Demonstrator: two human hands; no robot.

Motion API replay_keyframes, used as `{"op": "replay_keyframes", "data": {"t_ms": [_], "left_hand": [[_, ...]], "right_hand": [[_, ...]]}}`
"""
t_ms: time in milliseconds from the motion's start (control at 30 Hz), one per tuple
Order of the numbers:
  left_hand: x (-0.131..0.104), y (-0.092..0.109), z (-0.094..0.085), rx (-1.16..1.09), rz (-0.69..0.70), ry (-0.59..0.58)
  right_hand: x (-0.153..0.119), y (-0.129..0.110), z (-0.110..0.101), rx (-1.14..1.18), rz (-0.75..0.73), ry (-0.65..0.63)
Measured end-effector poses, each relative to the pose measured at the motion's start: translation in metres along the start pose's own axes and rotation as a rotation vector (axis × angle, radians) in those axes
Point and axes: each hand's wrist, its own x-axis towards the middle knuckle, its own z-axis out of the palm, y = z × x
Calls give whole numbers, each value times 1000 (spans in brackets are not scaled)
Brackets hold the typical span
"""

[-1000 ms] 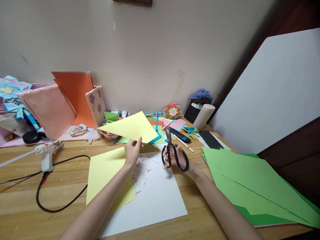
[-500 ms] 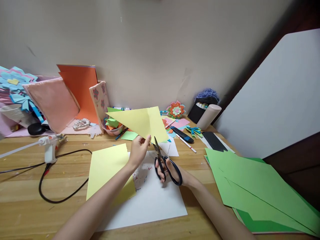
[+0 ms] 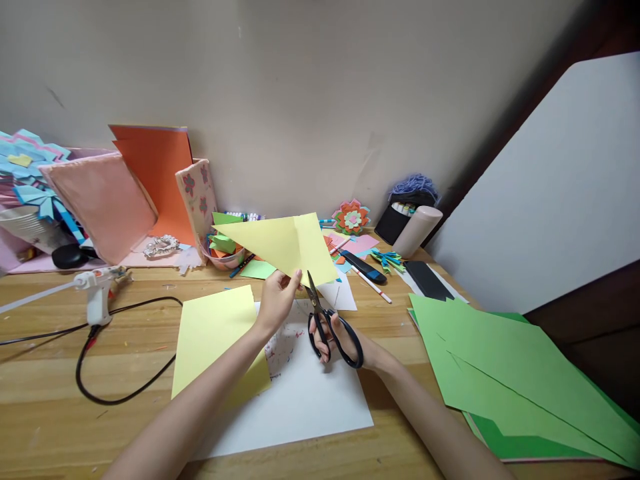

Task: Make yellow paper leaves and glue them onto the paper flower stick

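Note:
A folded yellow paper is raised above the middle of the desk, its long point toward the left. My left hand pinches its lower edge between thumb and fingers. Black scissors are in my right hand, whose fingers pass through the handle loops. The blades are slightly apart and their tips overlap the paper's lower edge, just right of my left thumb. Below lie a white sheet with small coloured marks and a flat yellow sheet, partly under my left forearm.
A white glue gun with a black cable is at the left. Green sheets cover the right side. Behind are a paper flower, a blue-black cutter, a dark phone-like slab and a pink organiser.
The whole view has shifted very slightly. My hands, the scissors and the folded paper keep nearly the same positions relative to each other.

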Motion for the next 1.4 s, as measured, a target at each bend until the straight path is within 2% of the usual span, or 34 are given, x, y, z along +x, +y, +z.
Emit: {"op": "replay_keyframes", "data": {"t_ms": [433, 667, 867, 1067, 1267, 1400], "left_hand": [[1, -2, 0, 43, 28, -2], [2, 0, -1, 27, 12, -1], [0, -5, 0, 71, 35, 1], [-3, -8, 5, 112, 77, -24], [-4, -4, 5, 54, 47, -38], [-5, -1, 6, -82, 1, -60]], "right_hand": [[6, 5, 7, -61, -14, 121], [4, 7, 11, -146, -89, 214], [6, 5, 14, -90, -42, 199], [7, 2, 16, -84, -11, 246], [8, 11, 20, -107, -80, 307], [8, 15, 21, -95, -93, 277]]}}
